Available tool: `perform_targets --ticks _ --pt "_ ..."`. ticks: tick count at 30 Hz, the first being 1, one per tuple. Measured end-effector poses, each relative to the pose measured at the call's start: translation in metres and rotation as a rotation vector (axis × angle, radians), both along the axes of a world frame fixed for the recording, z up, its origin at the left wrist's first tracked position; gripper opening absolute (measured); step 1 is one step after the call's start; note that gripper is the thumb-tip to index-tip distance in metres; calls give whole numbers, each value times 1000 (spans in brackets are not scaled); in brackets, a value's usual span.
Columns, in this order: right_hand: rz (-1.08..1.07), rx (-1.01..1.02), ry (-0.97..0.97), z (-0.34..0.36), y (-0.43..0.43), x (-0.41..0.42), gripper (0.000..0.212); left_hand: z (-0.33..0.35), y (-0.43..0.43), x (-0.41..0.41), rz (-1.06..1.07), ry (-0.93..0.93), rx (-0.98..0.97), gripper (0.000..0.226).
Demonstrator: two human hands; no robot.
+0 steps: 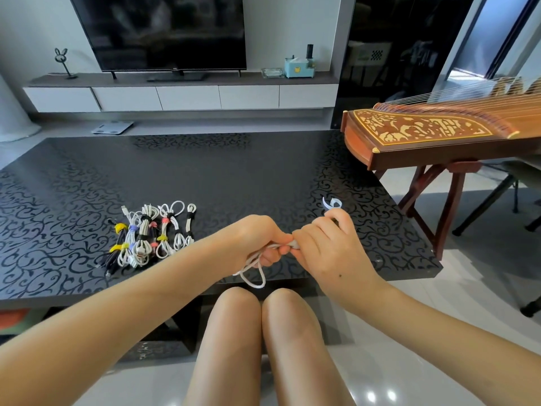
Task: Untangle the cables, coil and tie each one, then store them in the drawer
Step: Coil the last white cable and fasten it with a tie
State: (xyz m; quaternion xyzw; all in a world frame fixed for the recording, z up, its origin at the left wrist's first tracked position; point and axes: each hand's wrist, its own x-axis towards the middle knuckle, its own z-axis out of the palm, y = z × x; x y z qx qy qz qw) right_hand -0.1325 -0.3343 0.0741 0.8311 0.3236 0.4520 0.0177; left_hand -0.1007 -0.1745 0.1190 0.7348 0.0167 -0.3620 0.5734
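Observation:
My left hand [260, 238] and my right hand [325, 247] meet over the front edge of the black table [234, 171], both closed on a coiled white cable [254, 271]. Its loops hang down below my left fist. My right fingers pinch the cable's end, and a pale blue tie strap [332, 204] sticks up behind my right hand. To the left on the table lies a row of several coiled cables [150, 235], white and black, each bound with coloured straps. No drawer of the table is visible.
A wooden zither on a stand [433, 133] sits beside the table's right end. Behind the table are a TV [158, 30] on a low white cabinet with drawers [187, 96] and a scale on the floor [112, 127]. My knees are just below the table edge.

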Motion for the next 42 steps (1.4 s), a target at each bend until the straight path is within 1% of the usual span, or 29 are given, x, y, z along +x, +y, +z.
perform_targets --ticks 1,3,5,6,7,9,11,12,13,14,15,17,19,21,23,25,26,27,28,29,30,31,32,33,34,36,39,40,42 --pt "-4 -14 9 -1 0 0 28 1 2 2 -36 19 1 25" --pt "24 -25 72 -1 0 2 29 7 10 10 -185 50 17 34" --pt "69 70 246 -2 0 3 28 13 22 24 -362 71 -5 51" --pt "88 183 391 -2 -1 3 27 13 30 32 -374 83 -46 58" --pt "92 330 556 -3 -1 2 26 10 37 39 -333 95 -105 61" --pt "66 589 864 -8 -2 3 27 -3 48 50 -156 132 -283 63" --pt "60 826 1091 -9 2 5 33 -20 54 55 55 239 -544 63" --pt "91 1001 1205 -9 6 7 34 -30 54 57 136 279 -652 63" --pt "146 1219 1329 -10 10 9 34 -39 52 57 174 281 -699 63" --pt "219 1452 1456 -11 13 11 34 -47 47 55 161 246 -678 61" --pt "300 1686 1575 -14 14 15 35 -55 39 54 106 185 -614 59" --pt "389 2067 1774 -19 16 23 37 -65 18 52 14 37 -497 54" --pt "413 2254 1908 -27 19 31 32 -68 -3 54 73 -85 -493 41" --pt "486 2301 2015 -35 20 34 24 -67 -17 57 195 -195 -484 28" --pt "590 2264 2094 -45 13 40 23 -70 -25 64 260 -247 -481 27" --pt "668 2155 2157 -54 2 49 25 -74 -30 70 274 -248 -518 29" --pt "668 2079 2163 -58 -4 53 29 -76 -32 74 283 -242 -533 29" --pt "603 1968 2135 -61 -11 60 35 -78 -34 78 304 -234 -544 29" --pt "477 1804 2044 -64 -18 69 41 -79 -36 83 337 -235 -539 29" --pt "292 1586 1900 -66 -25 80 45 -80 -37 89 381 -241 -522 28" --pt "71 1363 1702 -70 -33 94 44 -82 -37 95 426 -248 -499 28" --pt "-175 1158 1443 -77 -43 111 41 -84 -37 103 465 -245 -482 27" --pt "-367 961 1189 -84 -53 127 37 -86 -35 108 488 -238 -467 26" --pt "-476 797 991 -90 -61 144 32 -87 -33 111 497 -238 -449 25" --pt "-520 680 874 -95 -68 158 26 -89 -31 114 500 -250 -424 23" --pt "-574 460 808 -108 -77 187 20 -93 -28 118 507 -297 -366 20" --pt "-737 57 822 -121 -82 215 19 -98 -23 122 521 -333 -319 20" --pt "-780 -18 813 -124 -83 220 17 -100 -22 123 524 -318 -316 21" --pt "-821 -54 786 -128 -82 224 13 -102 -20 124 527 -255 -283 22"
